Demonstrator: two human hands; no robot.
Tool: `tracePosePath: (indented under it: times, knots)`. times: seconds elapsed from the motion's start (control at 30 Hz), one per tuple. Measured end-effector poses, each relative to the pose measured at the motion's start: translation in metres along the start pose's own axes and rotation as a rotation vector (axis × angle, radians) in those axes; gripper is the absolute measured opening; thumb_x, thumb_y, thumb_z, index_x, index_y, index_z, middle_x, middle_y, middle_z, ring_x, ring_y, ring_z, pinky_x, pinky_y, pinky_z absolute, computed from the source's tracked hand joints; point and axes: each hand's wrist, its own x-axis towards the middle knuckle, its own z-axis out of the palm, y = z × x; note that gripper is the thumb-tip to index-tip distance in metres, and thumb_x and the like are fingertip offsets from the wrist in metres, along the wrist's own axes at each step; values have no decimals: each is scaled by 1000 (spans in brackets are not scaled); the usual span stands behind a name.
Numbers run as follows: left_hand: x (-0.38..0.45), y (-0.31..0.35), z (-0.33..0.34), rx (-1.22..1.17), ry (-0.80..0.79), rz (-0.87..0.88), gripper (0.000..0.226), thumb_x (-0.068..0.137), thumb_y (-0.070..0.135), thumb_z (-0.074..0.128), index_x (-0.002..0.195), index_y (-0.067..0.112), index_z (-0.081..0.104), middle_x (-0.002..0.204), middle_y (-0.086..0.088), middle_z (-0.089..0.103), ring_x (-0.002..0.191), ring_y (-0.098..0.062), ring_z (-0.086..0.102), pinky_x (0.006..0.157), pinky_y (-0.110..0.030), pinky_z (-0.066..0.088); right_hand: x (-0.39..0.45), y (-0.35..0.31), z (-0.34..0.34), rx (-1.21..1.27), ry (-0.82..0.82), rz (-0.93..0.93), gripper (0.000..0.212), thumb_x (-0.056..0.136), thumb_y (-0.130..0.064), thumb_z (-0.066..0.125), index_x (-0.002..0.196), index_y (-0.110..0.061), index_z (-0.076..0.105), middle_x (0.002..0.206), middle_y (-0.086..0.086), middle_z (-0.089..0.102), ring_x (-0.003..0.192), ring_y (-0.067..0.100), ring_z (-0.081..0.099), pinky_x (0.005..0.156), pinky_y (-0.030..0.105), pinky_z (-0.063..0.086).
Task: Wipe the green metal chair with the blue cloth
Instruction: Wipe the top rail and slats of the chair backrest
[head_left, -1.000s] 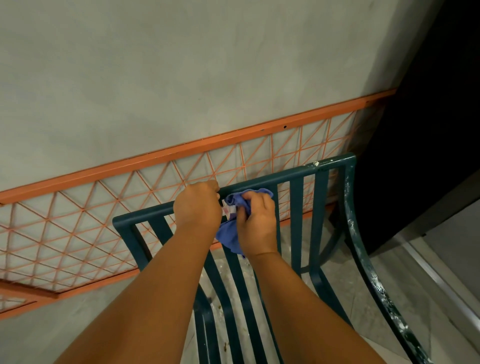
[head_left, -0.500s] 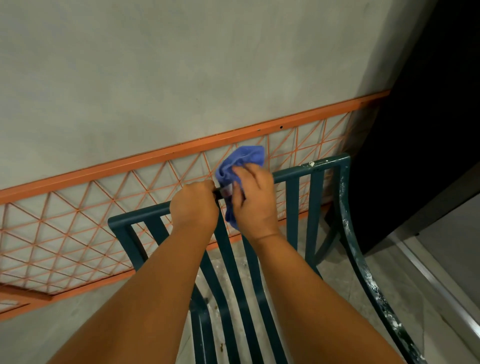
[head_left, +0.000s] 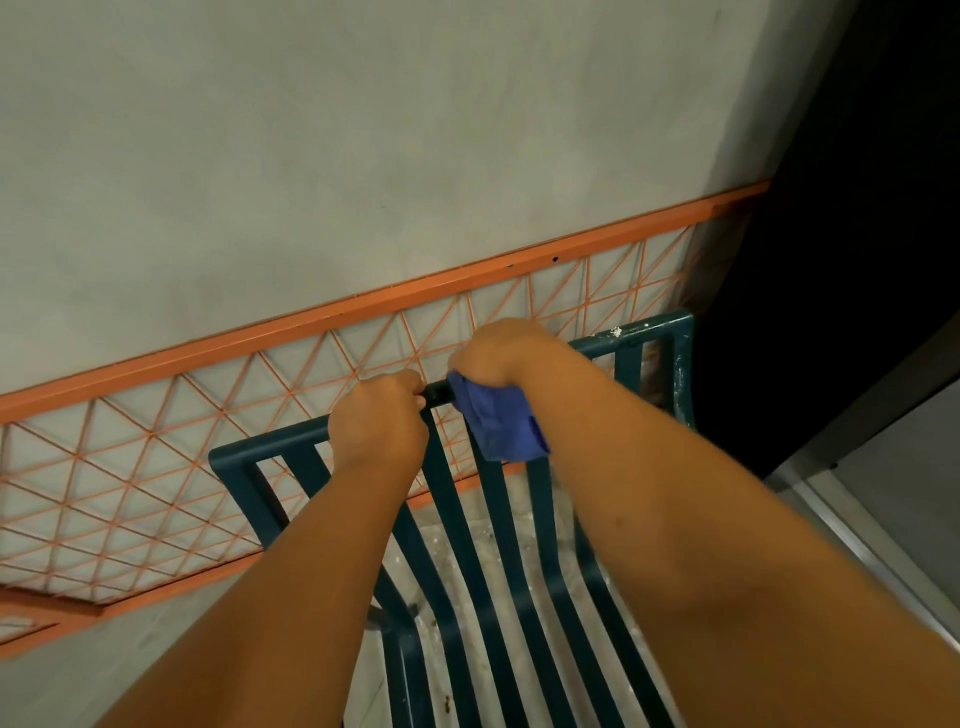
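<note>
The green metal chair (head_left: 244, 467) stands below me, its slatted back and top rail facing the wall. My left hand (head_left: 376, 421) grips the top rail near its middle. Just to the right, my right hand (head_left: 496, 353) curls over the same rail and holds the blue cloth (head_left: 498, 426) against it. The cloth wraps the rail and hangs down over the slats. White paint flecks mark the rail's right end and the right side bar.
An orange wire grid panel (head_left: 130, 467) leans against the grey wall (head_left: 363, 130) right behind the chair. A dark doorway (head_left: 857, 234) opens at the right, with a metal floor track (head_left: 872, 561) below it. The floor shows through the slats.
My right hand has slid to the right along the top rail and turned over it, with the cloth now hanging below the rail instead of sticking up. My left hand has kept its grip.
</note>
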Motion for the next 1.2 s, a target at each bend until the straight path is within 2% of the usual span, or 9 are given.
tracePosePath:
  times: [0.07, 0.17, 0.23, 0.43, 0.6, 0.77, 0.87, 1.07, 1.2]
  knots:
    - [1, 0, -1, -6, -6, -7, 21, 93, 11, 55, 109, 19, 66, 89, -7, 68, 71, -21, 55, 57, -29, 37, 3, 12, -10, 128, -138, 7, 42, 99, -40, 34, 113, -10, 60, 123, 11, 57, 105, 26, 54, 83, 31, 36]
    - [2, 0, -2, 0, -2, -8, 20, 93, 12, 54, 108, 20, 66, 87, -6, 68, 69, -18, 52, 56, -28, 38, 14, 15, -13, 135, -222, 96, 35, 93, -35, 38, 82, -15, 65, 93, 6, 64, 82, 21, 58, 82, 35, 43]
    - [1, 0, -1, 0, 0, -3, 21, 94, 13, 53, 109, 20, 66, 88, -7, 69, 74, -22, 59, 57, -29, 40, 20, 3, -8, 32, -182, 85, 32, 90, -34, 40, 83, -15, 65, 89, 5, 63, 86, 23, 59, 86, 38, 44]
    - [3, 1, 0, -16, -7, -15, 20, 91, 10, 55, 103, 19, 68, 89, -7, 69, 82, -27, 64, 59, -29, 41, -9, 10, 54, -72, 631, -226, 43, 95, -48, 34, 73, -19, 56, 70, -1, 58, 75, 23, 55, 78, 38, 34]
    - [3, 1, 1, -16, -14, -15, 19, 91, 11, 55, 102, 20, 67, 89, -8, 69, 82, -30, 64, 59, -30, 40, 2, 18, 74, 239, 864, -371, 20, 88, -24, 56, 91, -9, 69, 81, 8, 69, 77, 30, 62, 76, 38, 41]
    - [1, -2, 2, -40, 26, -49, 14, 91, 11, 51, 93, 15, 64, 84, -10, 68, 69, -26, 56, 57, -31, 39, -5, -7, 109, 244, 894, -455, 32, 84, -18, 56, 113, -8, 66, 116, 9, 67, 110, 25, 60, 100, 44, 41]
    - [2, -6, 4, -129, 40, -55, 11, 91, 16, 57, 94, 19, 67, 86, -8, 71, 76, -29, 62, 60, -33, 45, -11, 16, 104, 115, 963, -546, 38, 73, -9, 68, 111, -9, 67, 113, 9, 68, 109, 27, 61, 99, 42, 43]
    - [-1, -2, 3, -266, 69, -133, 34, 88, 11, 62, 110, 15, 37, 81, -4, 64, 65, -20, 58, 56, -38, 51, -18, -17, 68, 127, 754, -35, 14, 75, -14, 60, 88, -10, 63, 85, 8, 65, 87, 29, 58, 84, 37, 33]
    - [-1, -3, 1, -190, 67, -118, 33, 90, 10, 56, 114, 14, 35, 67, -4, 54, 57, -23, 52, 49, -33, 40, -23, -24, 90, 105, 778, -320, 33, 77, -18, 62, 110, -15, 63, 102, 4, 66, 102, 25, 55, 96, 39, 33]
